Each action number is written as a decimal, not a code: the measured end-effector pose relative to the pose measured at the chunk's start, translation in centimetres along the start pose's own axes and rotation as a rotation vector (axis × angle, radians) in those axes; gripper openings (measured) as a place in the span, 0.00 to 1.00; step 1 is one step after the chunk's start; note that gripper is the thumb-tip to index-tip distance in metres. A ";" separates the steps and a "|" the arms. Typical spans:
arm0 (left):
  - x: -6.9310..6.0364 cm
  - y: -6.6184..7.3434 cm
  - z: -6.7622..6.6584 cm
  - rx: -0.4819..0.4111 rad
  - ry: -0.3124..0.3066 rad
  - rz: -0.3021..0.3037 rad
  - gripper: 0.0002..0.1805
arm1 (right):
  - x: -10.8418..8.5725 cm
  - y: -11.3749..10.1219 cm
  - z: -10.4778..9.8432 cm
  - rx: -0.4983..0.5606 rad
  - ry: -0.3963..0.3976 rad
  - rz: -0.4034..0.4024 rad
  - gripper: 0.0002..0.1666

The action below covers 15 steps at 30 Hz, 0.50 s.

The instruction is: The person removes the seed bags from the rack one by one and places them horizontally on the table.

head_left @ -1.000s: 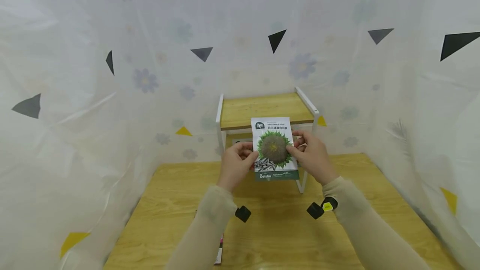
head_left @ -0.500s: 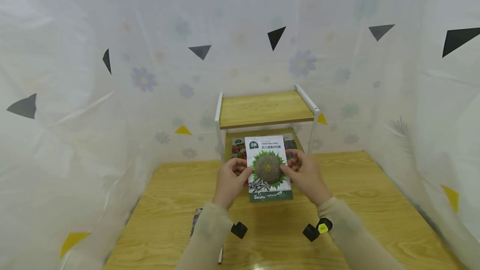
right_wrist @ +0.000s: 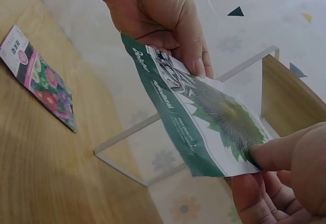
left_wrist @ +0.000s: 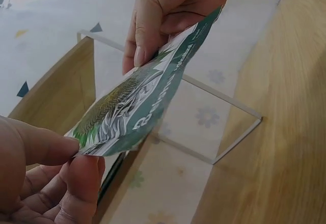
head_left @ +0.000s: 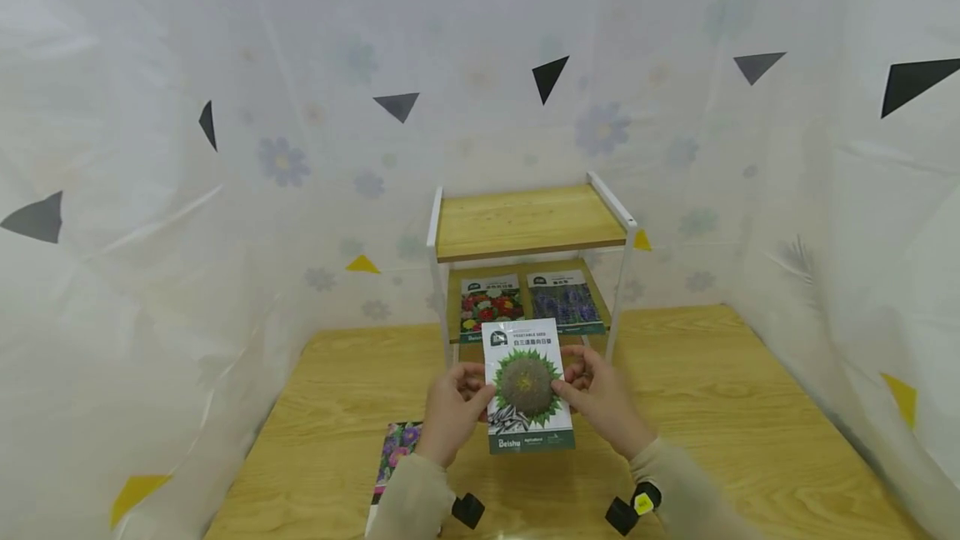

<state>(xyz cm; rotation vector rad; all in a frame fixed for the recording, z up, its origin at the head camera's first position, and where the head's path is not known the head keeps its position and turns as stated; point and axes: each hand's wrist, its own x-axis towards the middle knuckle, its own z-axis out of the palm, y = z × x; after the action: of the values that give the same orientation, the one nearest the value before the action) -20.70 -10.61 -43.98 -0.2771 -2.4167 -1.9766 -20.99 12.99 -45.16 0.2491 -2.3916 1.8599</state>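
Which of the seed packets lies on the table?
The pink-and-purple-flower packet. The left hand and right hand hold the sunflower packet; the red-flower packet and violet-flower packet lie on the lower shelf.

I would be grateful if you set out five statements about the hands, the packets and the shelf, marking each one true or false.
1. The left hand and the right hand both pinch the sunflower packet. True.
2. Two other packets lie on the upper shelf. False: the red-flower packet and the purple-flower packet lie on the lower shelf.
3. In the head view, the red-flower packet is left of the purple-flower packet. True.
4. The green band runs along the top edge of the sunflower packet. False: it runs along the bottom edge.
5. One more packet lies on the table. True.
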 end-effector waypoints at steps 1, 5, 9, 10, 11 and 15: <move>-0.3 -0.3 0.0 -0.002 -0.002 -0.009 0.16 | -0.3 0.3 0.2 0.009 -0.003 0.013 0.28; -1.2 -1.4 0.0 -0.006 -0.006 -0.054 0.16 | -1.2 1.3 1.0 0.035 -0.008 0.064 0.27; -1.6 -3.1 0.0 -0.018 -0.011 -0.089 0.15 | -2.0 2.3 1.6 0.052 -0.031 0.094 0.29; -1.7 -3.4 0.0 -0.021 -0.014 -0.096 0.15 | -2.2 2.6 1.7 0.058 -0.036 0.097 0.30; -1.8 -3.7 0.1 -0.022 -0.016 -0.101 0.15 | -2.3 2.8 1.8 0.060 -0.039 0.099 0.30; -2.1 -4.7 0.3 -0.019 -0.017 -0.094 0.14 | -2.7 3.8 2.0 0.059 -0.042 0.106 0.30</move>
<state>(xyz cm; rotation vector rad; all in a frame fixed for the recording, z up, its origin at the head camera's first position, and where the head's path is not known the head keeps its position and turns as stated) -19.29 -11.50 -48.88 -0.1841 -2.4662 -2.0444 -19.07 12.14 -49.73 0.1703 -2.4248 1.9918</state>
